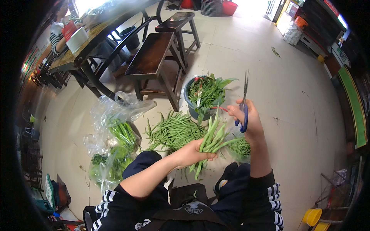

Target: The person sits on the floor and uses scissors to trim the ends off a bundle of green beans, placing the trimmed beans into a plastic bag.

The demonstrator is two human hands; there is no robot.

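Observation:
My left hand [191,154] is closed around a bunch of long green beans [211,139] in front of my knees. Just right of it, my right hand [251,119] grips scissors [244,114] with blue handles, their blades pointing up and away from the beans. A thin red strip [219,108] extends from the fingertips of that hand toward the top of the bunch. Beyond my left hand, a pile of green beans [175,130] lies on the floor. More beans [239,148] sit in a clear plastic bag, partly hidden behind my right forearm.
A dark bucket [186,92] full of leafy trimmings stands beyond the pile. Clear bags with leafy vegetables [122,134] lie to the left. Farther off are wooden benches [150,54] and a table [96,40], where another person's striped sleeve [56,41] shows.

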